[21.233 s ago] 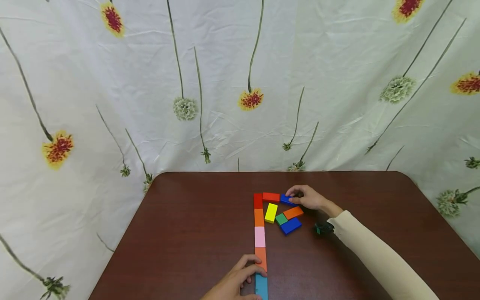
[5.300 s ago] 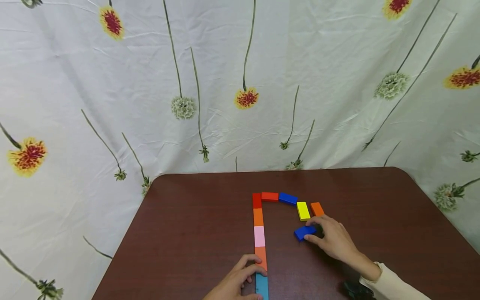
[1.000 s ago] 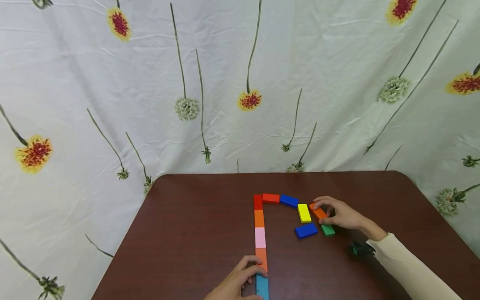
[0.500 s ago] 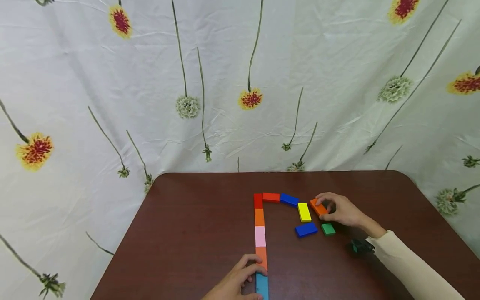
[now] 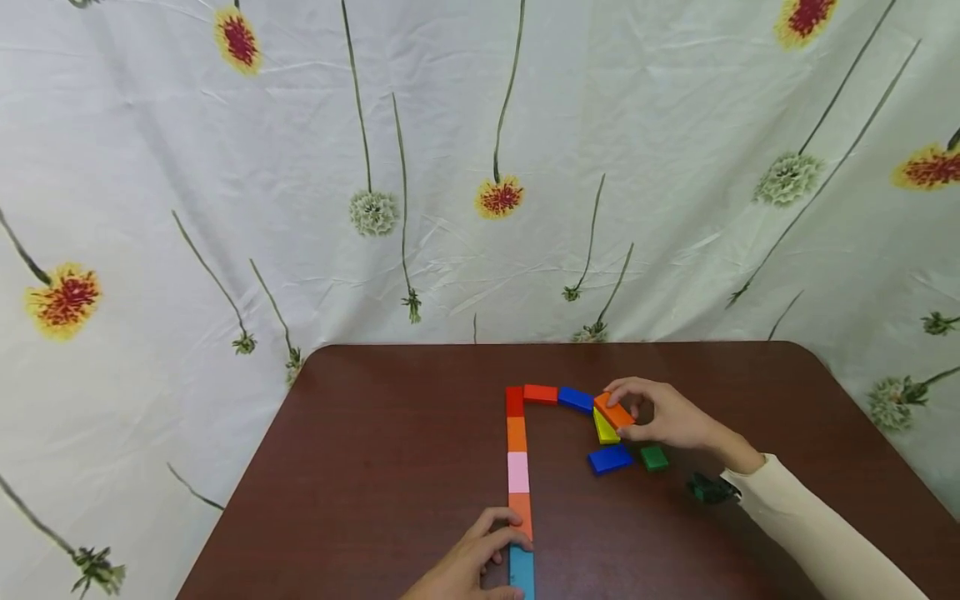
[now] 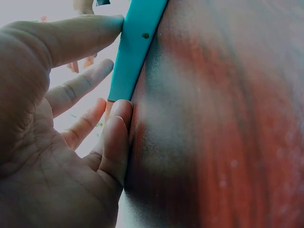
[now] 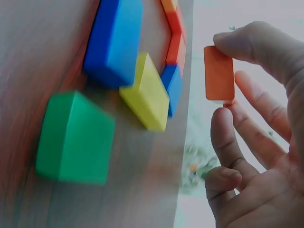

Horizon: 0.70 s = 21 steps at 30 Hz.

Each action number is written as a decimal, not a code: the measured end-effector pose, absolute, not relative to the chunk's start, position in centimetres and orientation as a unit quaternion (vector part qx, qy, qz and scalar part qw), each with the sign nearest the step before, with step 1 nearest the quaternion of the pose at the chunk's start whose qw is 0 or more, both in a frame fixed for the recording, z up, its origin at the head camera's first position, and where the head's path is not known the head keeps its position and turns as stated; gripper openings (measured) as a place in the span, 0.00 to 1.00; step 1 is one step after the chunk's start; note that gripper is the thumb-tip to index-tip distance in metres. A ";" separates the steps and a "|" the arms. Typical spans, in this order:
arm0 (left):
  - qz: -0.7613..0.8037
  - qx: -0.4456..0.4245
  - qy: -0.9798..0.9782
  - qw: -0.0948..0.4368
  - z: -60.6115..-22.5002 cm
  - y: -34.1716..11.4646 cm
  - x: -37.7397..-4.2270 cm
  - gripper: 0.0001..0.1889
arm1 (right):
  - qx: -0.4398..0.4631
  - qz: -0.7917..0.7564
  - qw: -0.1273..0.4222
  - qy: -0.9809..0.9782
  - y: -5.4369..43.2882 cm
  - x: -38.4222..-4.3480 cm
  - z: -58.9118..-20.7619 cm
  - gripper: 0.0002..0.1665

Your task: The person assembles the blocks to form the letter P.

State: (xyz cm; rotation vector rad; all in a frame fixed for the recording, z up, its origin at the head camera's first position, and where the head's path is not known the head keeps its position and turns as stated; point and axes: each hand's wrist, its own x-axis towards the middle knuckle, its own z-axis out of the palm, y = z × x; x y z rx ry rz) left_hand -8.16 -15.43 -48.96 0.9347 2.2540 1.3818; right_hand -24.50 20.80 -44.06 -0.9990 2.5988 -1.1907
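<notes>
My right hand (image 5: 671,414) pinches an orange wooden block (image 5: 614,410) between thumb and fingers. In the right wrist view that orange block (image 7: 219,74) is raised off the table, end toward the camera. From the head it overlaps the yellow block (image 5: 604,430), hiding part of it. Nearby lie a blue block (image 5: 611,459) and a green block (image 5: 654,458). My left hand (image 5: 476,557) rests with loosely bent fingers at the near end of a block row, touching an orange-red block (image 5: 522,507) and a light blue block (image 5: 522,575).
A pink block (image 5: 518,472), an orange block (image 5: 516,434) and a dark red block (image 5: 514,402) continue the row. A red block (image 5: 541,394) and another blue block (image 5: 576,400) curve rightward from its far end. Behind the brown table (image 5: 397,467) hangs a flowered cloth (image 5: 450,275).
My right hand has lifted the orange block and carried it left, over the yellow one. Earlier it let go of the near blue block. My left hand has stayed put.
</notes>
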 end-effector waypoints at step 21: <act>0.480 0.328 0.795 0.174 -49.1 -15.5 -8.3 0.20 | -0.433 -0.321 0.195 0.819 15.2 -23.2 -43.5 0.20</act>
